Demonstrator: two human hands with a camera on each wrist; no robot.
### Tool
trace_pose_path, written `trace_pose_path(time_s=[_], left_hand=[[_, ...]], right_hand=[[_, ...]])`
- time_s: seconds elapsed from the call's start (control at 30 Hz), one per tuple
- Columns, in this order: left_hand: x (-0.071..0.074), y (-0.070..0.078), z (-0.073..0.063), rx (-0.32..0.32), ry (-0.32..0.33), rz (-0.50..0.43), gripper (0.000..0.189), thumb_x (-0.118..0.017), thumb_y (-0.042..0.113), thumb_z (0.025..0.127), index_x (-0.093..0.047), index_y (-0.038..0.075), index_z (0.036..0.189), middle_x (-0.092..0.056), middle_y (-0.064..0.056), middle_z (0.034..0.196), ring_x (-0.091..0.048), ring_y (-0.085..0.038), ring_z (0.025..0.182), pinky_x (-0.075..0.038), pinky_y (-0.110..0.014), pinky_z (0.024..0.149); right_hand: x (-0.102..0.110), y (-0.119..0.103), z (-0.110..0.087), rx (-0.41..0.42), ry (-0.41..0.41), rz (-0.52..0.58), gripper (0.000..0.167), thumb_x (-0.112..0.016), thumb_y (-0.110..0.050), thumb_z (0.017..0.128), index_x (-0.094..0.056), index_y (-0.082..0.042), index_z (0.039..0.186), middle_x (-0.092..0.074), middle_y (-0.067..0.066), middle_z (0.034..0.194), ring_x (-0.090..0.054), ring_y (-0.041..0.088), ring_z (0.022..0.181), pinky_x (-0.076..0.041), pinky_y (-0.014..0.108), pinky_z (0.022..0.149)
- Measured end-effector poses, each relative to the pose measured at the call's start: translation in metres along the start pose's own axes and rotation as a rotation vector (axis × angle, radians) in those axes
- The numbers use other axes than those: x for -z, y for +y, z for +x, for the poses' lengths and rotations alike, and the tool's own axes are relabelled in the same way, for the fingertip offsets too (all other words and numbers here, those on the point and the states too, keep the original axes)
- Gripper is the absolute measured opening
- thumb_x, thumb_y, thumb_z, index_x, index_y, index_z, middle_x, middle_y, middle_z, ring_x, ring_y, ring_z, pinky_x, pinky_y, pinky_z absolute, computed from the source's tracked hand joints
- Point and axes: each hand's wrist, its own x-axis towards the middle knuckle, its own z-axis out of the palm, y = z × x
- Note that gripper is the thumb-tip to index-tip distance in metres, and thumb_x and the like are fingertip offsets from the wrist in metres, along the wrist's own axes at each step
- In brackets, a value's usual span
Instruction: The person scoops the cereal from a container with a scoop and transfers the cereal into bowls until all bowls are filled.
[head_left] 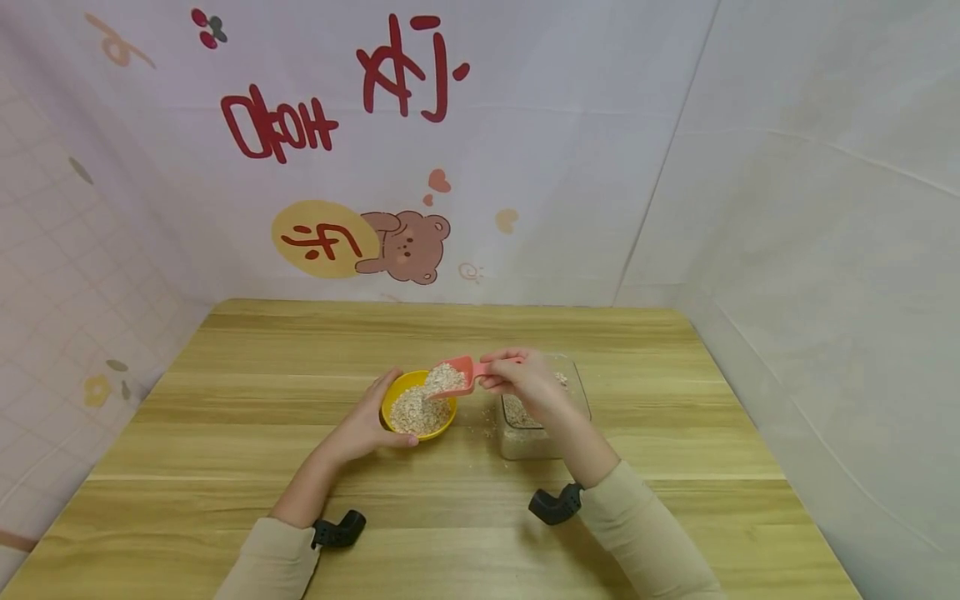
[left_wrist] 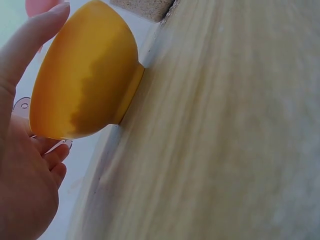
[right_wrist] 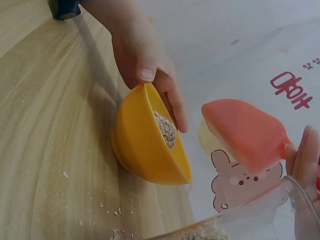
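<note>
On the table, a yellow bowl [head_left: 438, 432] holds a mound of oat flakes [head_left: 412, 414]. My left hand [head_left: 366, 429] grips it from the left, thumb on the near side and fingers round the far side; the left wrist view shows the bowl's outer wall [left_wrist: 90, 75]. Above the bowl's right part, a pink scoop [right_wrist: 245, 132] full of oats [head_left: 445, 380] tilts toward the bowl. My right hand [head_left: 531, 385] pinches its handle. Beneath that hand stands a clear square container [head_left: 528, 446] with oats inside, partly hidden by the hand and forearm.
Loose flakes [right_wrist: 117, 212] lie scattered on the wooden table [head_left: 420, 533] between bowl and container. Behind the table hangs a white cloth wall [head_left: 555, 183] with a printed bear and red characters. Another pale wall [head_left: 825, 275] stands to the right.
</note>
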Motion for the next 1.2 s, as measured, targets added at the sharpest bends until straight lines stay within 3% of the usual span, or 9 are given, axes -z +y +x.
trace_pose_path(time_s=[0.57,0.8,1.2], left_hand=[[-0.002,-0.002,0.002,0.03,-0.018,-0.019,0.119,-0.088,0.037,0.065,-0.014,0.006,0.153,-0.017,-0.019,0.155,-0.017,-0.04,0.139,-0.017,-0.063,0.106],[-0.003,-0.002,0.001,0.026,-0.008,-0.033,0.117,-0.089,0.033,0.066,-0.015,0.005,0.152,-0.018,-0.019,0.154,-0.019,-0.039,0.139,-0.018,-0.063,0.106],[-0.003,-0.002,-0.001,0.025,-0.004,-0.049,0.117,-0.089,0.03,0.065,-0.016,0.004,0.152,-0.019,-0.02,0.153,-0.021,-0.04,0.138,-0.019,-0.063,0.106]], right_hand=[[-0.006,0.002,0.011,0.012,-0.024,-0.057,0.027,-0.057,0.006,0.087,-0.06,0.016,0.111,-0.068,0.023,0.081,-0.065,0.015,0.059,-0.057,0.03,0.062],[-0.01,0.0,0.014,0.017,-0.02,-0.106,0.02,-0.059,0.006,0.085,-0.065,0.011,0.103,-0.068,0.016,0.074,-0.065,0.016,0.058,-0.056,0.028,0.057],[-0.015,-0.005,0.014,0.054,-0.063,-0.176,0.02,-0.06,0.006,0.083,-0.065,0.01,0.102,-0.068,0.018,0.073,-0.065,0.018,0.058,-0.057,0.043,0.066]])
